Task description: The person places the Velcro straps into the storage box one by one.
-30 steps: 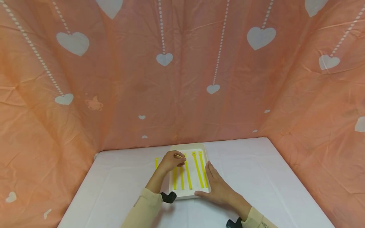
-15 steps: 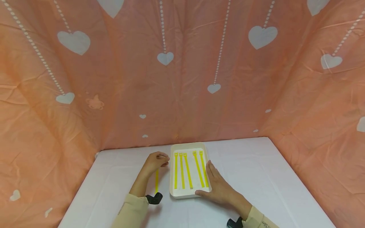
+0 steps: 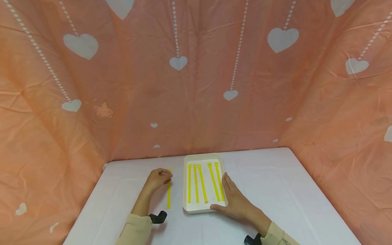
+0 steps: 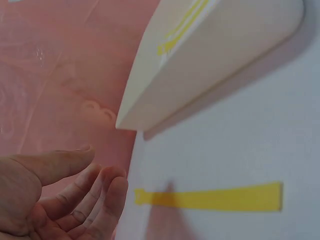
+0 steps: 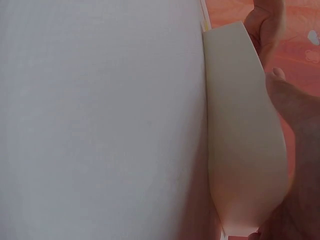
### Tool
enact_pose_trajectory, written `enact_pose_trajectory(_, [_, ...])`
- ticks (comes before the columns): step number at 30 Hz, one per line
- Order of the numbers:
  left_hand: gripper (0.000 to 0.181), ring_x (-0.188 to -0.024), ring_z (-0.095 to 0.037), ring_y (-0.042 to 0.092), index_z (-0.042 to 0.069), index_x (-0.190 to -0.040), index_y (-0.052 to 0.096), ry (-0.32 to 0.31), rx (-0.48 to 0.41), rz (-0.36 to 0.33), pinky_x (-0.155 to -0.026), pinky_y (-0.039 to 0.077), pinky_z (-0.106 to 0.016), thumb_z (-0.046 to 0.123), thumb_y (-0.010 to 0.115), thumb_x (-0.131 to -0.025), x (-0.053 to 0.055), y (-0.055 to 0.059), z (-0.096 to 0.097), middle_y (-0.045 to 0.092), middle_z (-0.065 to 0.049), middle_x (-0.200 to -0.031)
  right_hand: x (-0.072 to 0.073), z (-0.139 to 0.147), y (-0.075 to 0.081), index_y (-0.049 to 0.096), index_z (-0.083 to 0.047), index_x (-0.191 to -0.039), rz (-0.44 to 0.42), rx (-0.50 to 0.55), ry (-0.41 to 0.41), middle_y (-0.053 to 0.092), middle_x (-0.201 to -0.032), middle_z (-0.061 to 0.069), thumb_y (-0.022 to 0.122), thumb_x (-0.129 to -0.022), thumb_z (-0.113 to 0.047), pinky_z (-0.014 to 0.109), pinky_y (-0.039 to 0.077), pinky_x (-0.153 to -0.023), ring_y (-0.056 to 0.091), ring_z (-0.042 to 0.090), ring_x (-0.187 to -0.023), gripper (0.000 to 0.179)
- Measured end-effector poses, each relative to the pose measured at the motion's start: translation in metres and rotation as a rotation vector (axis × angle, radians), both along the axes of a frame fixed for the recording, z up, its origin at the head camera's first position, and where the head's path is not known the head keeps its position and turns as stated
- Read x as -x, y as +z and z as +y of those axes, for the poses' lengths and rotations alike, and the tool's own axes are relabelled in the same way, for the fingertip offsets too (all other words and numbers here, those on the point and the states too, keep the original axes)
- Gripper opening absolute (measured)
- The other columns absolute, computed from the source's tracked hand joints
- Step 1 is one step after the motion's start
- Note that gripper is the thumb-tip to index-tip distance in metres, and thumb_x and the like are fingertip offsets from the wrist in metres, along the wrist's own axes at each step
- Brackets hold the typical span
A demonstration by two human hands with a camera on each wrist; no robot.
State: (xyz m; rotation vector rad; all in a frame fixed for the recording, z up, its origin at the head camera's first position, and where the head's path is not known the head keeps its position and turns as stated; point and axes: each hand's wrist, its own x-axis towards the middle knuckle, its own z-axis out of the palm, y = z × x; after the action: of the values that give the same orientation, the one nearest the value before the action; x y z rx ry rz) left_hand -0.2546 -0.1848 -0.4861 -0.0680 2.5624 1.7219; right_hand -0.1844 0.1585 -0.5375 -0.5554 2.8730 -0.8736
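Observation:
A yellow hook-and-loop cable tie (image 3: pixel 169 194), with a small slotted head, lies lengthwise on the white table left of the tray. My left hand (image 3: pixel 157 178) hovers by its head end, fingers loosely bent. In the left wrist view, thumb and fingertips stand apart with nothing between them, just short of the tie's narrow end. Several like yellow ties (image 3: pixel 196 190) lie side by side in a cream rectangular tray (image 3: pixel 202 157), three at the left and a pair at the right. Against the tray's right side rests my right hand (image 3: pixel 237 202), fingers straight and thumb spread along its near corner.
The white table (image 3: pixel 275 183) extends on both sides of the tray. A peach curtain (image 3: pixel 196 112) with white hearts stands behind and beside the table. Black camera mounts (image 3: pixel 158 217) sit on both wrists.
My left hand has moved left from above the tray to the lone cable tie on the table. My right hand stays at the tray's right side.

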Motion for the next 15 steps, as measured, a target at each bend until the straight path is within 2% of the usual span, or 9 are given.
enact_pose_trajectory(10, [0.022, -0.081, -0.024, 0.075, -0.016, -0.111, 0.069, 0.021, 0.075, -0.026, -0.076, 0.066, -0.036, 0.000, 0.074, -0.097, 0.000, -0.010, -0.012, 0.074, -0.022, -0.094, 0.000, 0.001, -0.002, 0.006, 0.004, -0.170, 0.004, 0.010, 0.005, -0.001, -0.179, 0.021, 0.070, -0.087, -0.079, 0.057, 0.023, -0.131, 0.008, 0.038, -0.166, 0.133])
enact_pose_trajectory(15, [0.023, -0.077, -0.017, 0.070, -0.015, -0.111, 0.070, 0.014, 0.120, -0.017, -0.067, 0.059, -0.027, -0.001, 0.076, -0.094, 0.003, -0.018, -0.015, 0.074, -0.017, -0.091, 0.000, 0.000, -0.001, 0.005, 0.003, -0.170, 0.005, 0.014, 0.001, -0.001, -0.180, 0.020, 0.070, -0.087, -0.079, 0.057, 0.023, -0.131, 0.008, 0.038, -0.166, 0.133])
